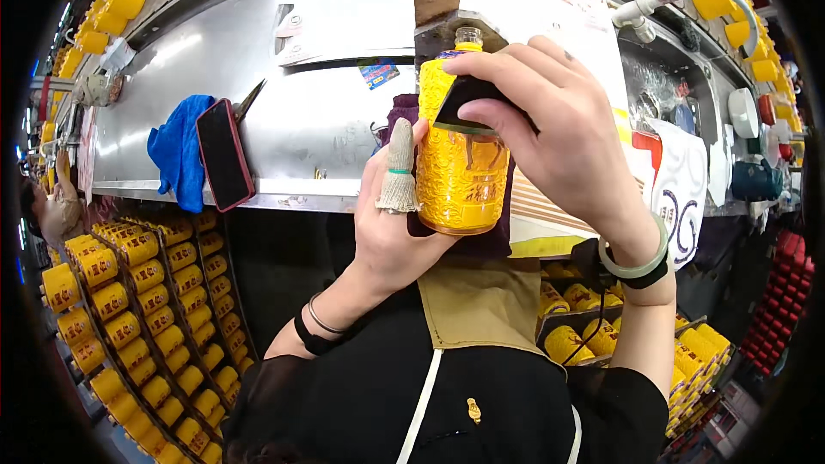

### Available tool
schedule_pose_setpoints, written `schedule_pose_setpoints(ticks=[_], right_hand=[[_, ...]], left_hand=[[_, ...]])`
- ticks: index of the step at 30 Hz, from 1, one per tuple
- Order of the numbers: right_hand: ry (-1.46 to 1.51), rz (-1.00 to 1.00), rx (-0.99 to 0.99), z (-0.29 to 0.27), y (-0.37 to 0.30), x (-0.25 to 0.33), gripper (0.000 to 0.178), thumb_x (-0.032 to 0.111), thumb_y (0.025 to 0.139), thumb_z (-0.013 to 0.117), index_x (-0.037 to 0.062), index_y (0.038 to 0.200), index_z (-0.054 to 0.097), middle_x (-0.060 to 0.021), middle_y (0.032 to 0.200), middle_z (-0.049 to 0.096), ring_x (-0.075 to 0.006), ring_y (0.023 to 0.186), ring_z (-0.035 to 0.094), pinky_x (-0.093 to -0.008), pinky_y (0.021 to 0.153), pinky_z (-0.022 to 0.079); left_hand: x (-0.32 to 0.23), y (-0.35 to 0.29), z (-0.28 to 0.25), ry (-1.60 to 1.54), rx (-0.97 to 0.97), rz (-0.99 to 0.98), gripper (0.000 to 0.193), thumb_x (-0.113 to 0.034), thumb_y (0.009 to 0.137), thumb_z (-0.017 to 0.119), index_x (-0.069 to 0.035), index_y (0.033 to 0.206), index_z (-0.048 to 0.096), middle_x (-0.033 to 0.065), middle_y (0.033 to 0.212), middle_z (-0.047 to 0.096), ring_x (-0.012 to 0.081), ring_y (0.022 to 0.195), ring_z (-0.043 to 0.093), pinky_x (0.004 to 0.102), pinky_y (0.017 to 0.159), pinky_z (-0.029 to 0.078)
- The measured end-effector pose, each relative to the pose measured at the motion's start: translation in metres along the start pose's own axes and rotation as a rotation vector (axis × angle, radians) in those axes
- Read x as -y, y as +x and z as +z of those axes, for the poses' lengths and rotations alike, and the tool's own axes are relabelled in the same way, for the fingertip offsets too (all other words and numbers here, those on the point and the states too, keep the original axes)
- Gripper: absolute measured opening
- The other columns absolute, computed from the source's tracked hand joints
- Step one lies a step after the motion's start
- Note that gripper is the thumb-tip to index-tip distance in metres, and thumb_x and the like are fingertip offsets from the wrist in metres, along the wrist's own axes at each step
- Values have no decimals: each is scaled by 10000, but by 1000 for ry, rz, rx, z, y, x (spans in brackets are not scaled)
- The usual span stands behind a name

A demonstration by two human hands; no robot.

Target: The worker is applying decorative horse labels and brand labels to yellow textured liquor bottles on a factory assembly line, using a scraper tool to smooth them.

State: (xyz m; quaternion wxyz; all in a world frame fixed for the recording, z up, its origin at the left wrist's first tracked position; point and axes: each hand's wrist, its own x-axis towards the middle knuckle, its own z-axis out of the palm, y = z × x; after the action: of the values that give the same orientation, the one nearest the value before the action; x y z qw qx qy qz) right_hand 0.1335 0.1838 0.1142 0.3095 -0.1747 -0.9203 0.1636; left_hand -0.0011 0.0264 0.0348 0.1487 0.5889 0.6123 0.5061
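Note:
A yellow embossed bottle [462, 180] with an uncapped clear glass neck stands near the table's front edge, its decorated side toward me. My left hand [397, 206] is closed around its lower left side, and one digit wears a knitted finger cover [399, 167] with a green band. My right hand [559, 112] grips a flat black scraper-like piece [471, 103] and presses it against the upper part of the bottle. The fingers behind the bottle are hidden. Dark purple cloth [402, 112] shows behind and beneath the bottle.
On the metal table [172, 60], a phone [225, 155] lies by a blue cloth [179, 142] and tweezers [251, 99]. Sheets of paper [348, 4] lie further back. To the right are a sink [666, 77] and a white faucet [636, 15]. Racks of yellow bottles [146, 275] stand below left.

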Motion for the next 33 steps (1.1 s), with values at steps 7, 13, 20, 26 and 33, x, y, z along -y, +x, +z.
schedule_pose_setpoints(ticks=[7,13,20,26,33], right_hand=[[218,402,-334,-1,-16,8,302,57,895,735,62,1188,662,-103,920,700,-200,797,679,-321,704,515],[60,631,-318,19,-74,24,298,25,923,683,-4,1215,630,-189,1062,672,-351,920,654,-389,818,524],[337,641,-357,30,-77,59,205,28,929,686,6,1130,650,-134,1010,650,-247,908,643,-346,844,500],[284,774,-511,31,-105,24,172,56,970,666,-11,1125,639,-80,993,649,-157,896,609,-279,819,482],[355,726,-535,31,-103,36,178,76,988,665,-4,1145,638,-12,1007,615,-76,865,519,-211,767,425]], left_hand=[[11,-1,-4,65,33,67,1012,-163,629,955,146,1440,435,264,1388,573,404,1179,612,439,1013,504],[12,-3,-4,68,20,107,953,-152,650,940,130,1427,465,273,1388,566,419,1231,593,454,1035,493],[12,-12,-2,125,-20,192,752,-106,641,906,0,1335,634,222,1439,531,399,1254,569,466,1050,483],[14,-18,1,200,-52,317,571,-29,656,856,-45,1214,736,218,1352,614,404,1209,619,439,986,550],[13,-23,2,303,-19,339,623,-27,665,844,-54,1270,696,235,1381,582,429,1230,597,455,999,543]])
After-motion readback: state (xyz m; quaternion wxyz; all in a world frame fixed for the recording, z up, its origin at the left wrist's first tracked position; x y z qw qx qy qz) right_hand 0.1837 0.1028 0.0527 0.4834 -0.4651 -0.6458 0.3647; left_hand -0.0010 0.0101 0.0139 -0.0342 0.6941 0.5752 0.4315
